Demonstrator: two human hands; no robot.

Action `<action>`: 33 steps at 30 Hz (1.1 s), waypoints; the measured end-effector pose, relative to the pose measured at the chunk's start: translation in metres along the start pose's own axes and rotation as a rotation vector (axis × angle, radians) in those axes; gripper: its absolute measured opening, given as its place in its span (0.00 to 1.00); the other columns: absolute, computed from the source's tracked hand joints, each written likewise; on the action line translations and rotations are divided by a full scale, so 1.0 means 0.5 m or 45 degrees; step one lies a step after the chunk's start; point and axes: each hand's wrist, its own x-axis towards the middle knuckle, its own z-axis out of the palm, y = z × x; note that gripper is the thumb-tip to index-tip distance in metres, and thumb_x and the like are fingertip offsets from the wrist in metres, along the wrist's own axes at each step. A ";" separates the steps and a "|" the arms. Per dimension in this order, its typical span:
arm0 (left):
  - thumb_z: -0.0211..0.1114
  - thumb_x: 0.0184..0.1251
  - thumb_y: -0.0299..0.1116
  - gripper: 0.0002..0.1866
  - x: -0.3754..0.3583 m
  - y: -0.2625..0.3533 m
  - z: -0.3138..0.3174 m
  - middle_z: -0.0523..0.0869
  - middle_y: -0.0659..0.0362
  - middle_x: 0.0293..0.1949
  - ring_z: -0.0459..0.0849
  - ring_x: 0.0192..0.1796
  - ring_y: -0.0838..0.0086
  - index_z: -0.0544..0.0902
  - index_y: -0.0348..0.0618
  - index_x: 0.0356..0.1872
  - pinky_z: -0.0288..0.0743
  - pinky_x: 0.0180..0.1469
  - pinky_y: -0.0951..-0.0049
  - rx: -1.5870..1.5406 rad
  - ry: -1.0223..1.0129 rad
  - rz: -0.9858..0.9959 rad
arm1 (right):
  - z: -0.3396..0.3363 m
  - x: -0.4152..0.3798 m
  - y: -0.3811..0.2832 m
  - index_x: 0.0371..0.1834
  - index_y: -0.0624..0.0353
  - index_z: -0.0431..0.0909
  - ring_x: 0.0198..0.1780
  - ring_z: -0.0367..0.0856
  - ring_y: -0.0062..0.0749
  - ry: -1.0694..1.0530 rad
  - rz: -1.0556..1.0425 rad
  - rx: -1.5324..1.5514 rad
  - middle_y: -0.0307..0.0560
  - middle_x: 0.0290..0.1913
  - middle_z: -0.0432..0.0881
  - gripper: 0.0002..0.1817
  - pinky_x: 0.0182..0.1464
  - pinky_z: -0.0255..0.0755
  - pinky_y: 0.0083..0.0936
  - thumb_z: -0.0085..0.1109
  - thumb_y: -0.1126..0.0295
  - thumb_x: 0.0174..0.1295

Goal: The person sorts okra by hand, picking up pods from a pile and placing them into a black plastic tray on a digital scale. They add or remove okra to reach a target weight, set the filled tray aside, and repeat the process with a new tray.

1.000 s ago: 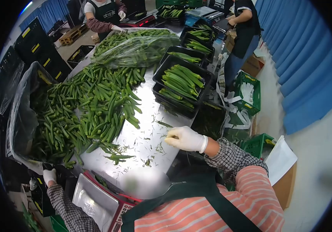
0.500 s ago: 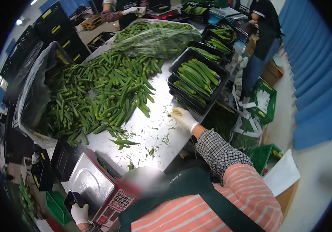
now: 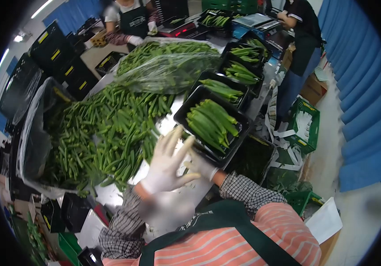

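Observation:
My left hand (image 3: pixel 166 162), in a white glove, is raised over the metal table with its fingers spread and nothing in it. Just right of it and partly behind its fingers is my right hand (image 3: pixel 203 166), also gloved; its thumb and fingers look apart, and I see nothing held. Both are close to the near edge of a black tray (image 3: pixel 239 141) filled with green okra (image 3: pixel 210 126). A large heap of loose okra (image 3: pixel 106 137) spreads over the table to the left of my hands.
More okra-filled trays (image 3: pixel 239 71) line the table's right side. A plastic bag (image 3: pixel 172 71) covers okra at the back. The scale (image 3: pixel 93 228) is at lower left, beside a black tray (image 3: pixel 88 256). One co-worker (image 3: pixel 132 22) stands across the table, another (image 3: pixel 303 44) at right.
My left hand has let go of the small black tray by the scale and moved up and right over the table. My right hand has lifted from the okra scraps and shifted nearer my body.

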 end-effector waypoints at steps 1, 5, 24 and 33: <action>0.68 0.46 0.60 0.47 0.051 -0.016 0.038 0.56 0.41 0.69 0.54 0.70 0.44 0.65 0.46 0.67 0.48 0.68 0.43 0.098 -0.072 0.057 | 0.005 0.013 0.017 0.70 0.66 0.48 0.73 0.48 0.52 0.016 -0.033 -0.013 0.67 0.70 0.50 0.40 0.72 0.45 0.36 0.56 0.62 0.59; 0.61 0.44 0.70 0.50 0.173 -0.063 0.150 0.54 0.44 0.71 0.51 0.71 0.43 0.62 0.56 0.69 0.40 0.67 0.34 0.258 -0.315 0.122 | -0.033 0.024 0.028 0.64 0.65 0.60 0.65 0.63 0.48 -0.193 0.045 -0.201 0.62 0.62 0.65 0.27 0.68 0.54 0.39 0.49 0.64 0.63; 0.59 0.47 0.70 0.47 0.356 -0.081 0.243 0.55 0.46 0.71 0.50 0.72 0.44 0.65 0.53 0.67 0.43 0.66 0.31 0.182 -0.299 0.133 | -0.129 0.072 0.151 0.67 0.67 0.54 0.66 0.60 0.57 -0.096 0.119 -0.284 0.69 0.65 0.59 0.37 0.67 0.56 0.43 0.55 0.58 0.60; 0.60 0.48 0.68 0.46 0.446 -0.092 0.284 0.57 0.46 0.70 0.51 0.72 0.46 0.66 0.52 0.66 0.44 0.65 0.32 0.189 -0.249 0.126 | -0.181 0.141 0.267 0.69 0.65 0.53 0.71 0.53 0.53 -0.329 -0.043 -0.923 0.65 0.68 0.56 0.31 0.71 0.47 0.41 0.43 0.61 0.66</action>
